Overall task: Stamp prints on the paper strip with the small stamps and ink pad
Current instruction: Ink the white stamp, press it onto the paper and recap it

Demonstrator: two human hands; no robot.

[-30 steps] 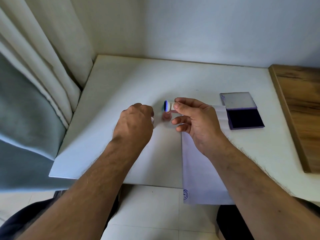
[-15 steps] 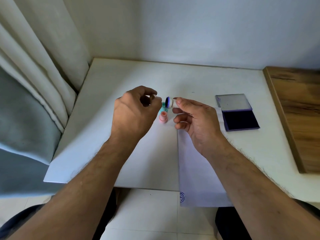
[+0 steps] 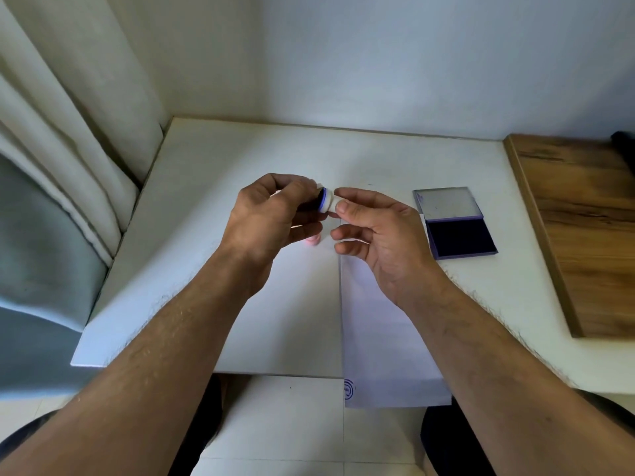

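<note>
White stamp (image 3: 329, 205) w/ blue face pinched in right hand (image 3: 381, 235) grip, left hand (image 3: 271, 218) fingertips seemingly touching it.

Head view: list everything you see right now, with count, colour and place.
small stamp: 1, white with blue inked face, held between both hands
pink stamp: 1, pink, on table under the hands
ink pad: 1, dark blue, lid open, right of the hands
paper strip: 1, white, overhanging near edge
print: 1, blue, strip's near-left corner
table: 1, white
wooden board: 1, brown, far right
curtain: cream, left
left hand; right hand: bare
</note>
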